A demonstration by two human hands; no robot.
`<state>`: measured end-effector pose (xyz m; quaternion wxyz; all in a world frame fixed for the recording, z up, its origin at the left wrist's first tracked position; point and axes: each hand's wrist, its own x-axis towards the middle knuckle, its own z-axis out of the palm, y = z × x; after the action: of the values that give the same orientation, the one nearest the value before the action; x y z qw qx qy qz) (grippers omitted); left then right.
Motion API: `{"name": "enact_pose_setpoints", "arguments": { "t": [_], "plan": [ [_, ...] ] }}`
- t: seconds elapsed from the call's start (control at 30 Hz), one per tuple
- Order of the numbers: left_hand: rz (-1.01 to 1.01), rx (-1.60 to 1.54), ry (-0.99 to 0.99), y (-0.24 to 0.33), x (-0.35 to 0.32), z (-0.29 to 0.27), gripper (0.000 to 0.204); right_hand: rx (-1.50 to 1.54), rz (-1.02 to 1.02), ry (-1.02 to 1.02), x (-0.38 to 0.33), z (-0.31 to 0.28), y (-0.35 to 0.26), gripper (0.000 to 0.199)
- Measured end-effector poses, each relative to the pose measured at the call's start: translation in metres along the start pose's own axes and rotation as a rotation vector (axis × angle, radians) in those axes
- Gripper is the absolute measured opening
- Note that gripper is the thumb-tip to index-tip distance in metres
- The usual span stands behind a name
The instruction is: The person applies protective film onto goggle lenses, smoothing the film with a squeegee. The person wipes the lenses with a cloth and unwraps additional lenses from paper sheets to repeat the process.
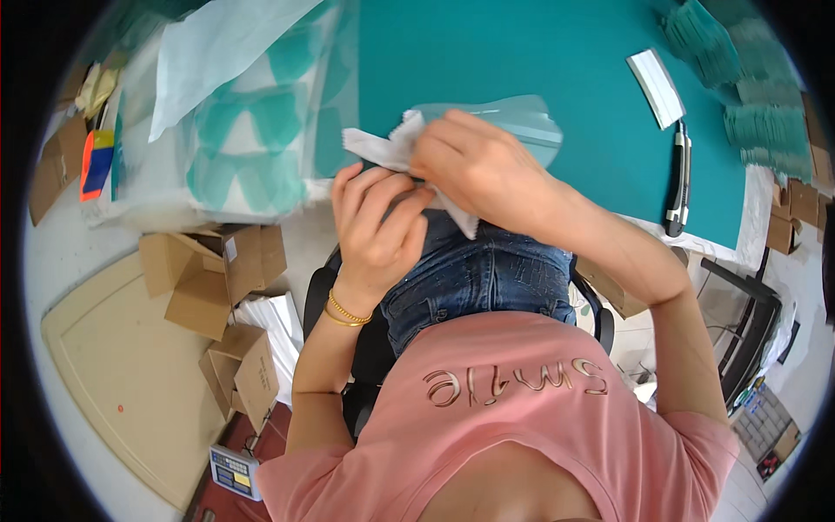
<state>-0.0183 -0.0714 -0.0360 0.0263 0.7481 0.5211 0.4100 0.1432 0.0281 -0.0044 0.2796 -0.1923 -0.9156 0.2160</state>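
A small white cloth (pixel 383 150) with zigzag-cut edges is bunched between my hands at the near edge of the table. My right hand (pixel 478 165) is closed on it in a pinch from above. The curled fingers of my left hand (pixel 376 213) grip its lower side, and one end of the cloth hangs down over my lap. A clear curved plastic lens or visor piece (pixel 526 122) shows beyond my right hand. Its near part is hidden behind that hand, so whether the cloth or my fingers touch it I cannot tell.
Clear bags of teal goggle-shaped pieces (pixel 248 130) lie at left under a white sheet (pixel 217 52). At right on the green mat (pixel 600 165) are a white rectangular pad (pixel 657 87) and a utility knife (pixel 678 178). Teal stacks (pixel 765 135) stand far right; cardboard boxes (pixel 200 287) sit below left.
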Motion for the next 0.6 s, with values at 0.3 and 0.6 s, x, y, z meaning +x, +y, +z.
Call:
{"name": "enact_pose_setpoints", "arguments": {
  "t": [0.3, 0.6],
  "plan": [
    [-0.031, 0.031, -0.007, 0.003, 0.003, 0.002, 0.027, -0.125, 0.076, 0.015, 0.002, 0.007, -0.003, 0.015],
    [-0.046, 0.054, -0.021, 0.004, 0.001, 0.004, 0.023, -0.262, 0.206, 0.026, -0.053, -0.064, 0.034, 0.016]
  ]
}}
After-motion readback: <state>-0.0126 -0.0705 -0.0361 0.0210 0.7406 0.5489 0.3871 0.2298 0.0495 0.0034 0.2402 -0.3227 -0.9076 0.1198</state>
